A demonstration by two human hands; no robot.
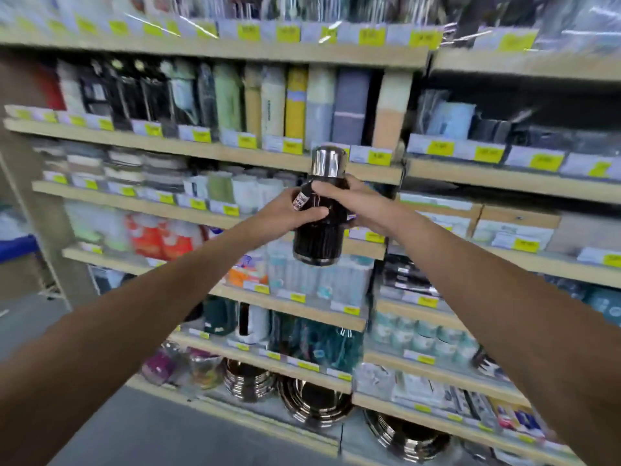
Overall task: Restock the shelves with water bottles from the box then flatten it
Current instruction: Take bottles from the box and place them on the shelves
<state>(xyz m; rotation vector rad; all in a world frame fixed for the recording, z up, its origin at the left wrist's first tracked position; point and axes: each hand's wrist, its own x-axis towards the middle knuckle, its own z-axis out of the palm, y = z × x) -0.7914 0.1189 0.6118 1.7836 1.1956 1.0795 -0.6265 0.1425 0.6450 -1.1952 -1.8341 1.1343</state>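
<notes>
Between the two sets of curled fingers, a dark water bottle [318, 242] stands upright in mid-air, in front of the shelves [215, 151]. The left hand [285, 211] wraps its middle, thumb across the front, just below a small white tag [300, 199]. The right hand [342, 200] grips the shoulder, its fingers under the silver cap [328, 162].

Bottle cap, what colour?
Shiny silver metal cap on a dark, nearly black bottle, gripped by both hands. The head view shows it best.
</notes>
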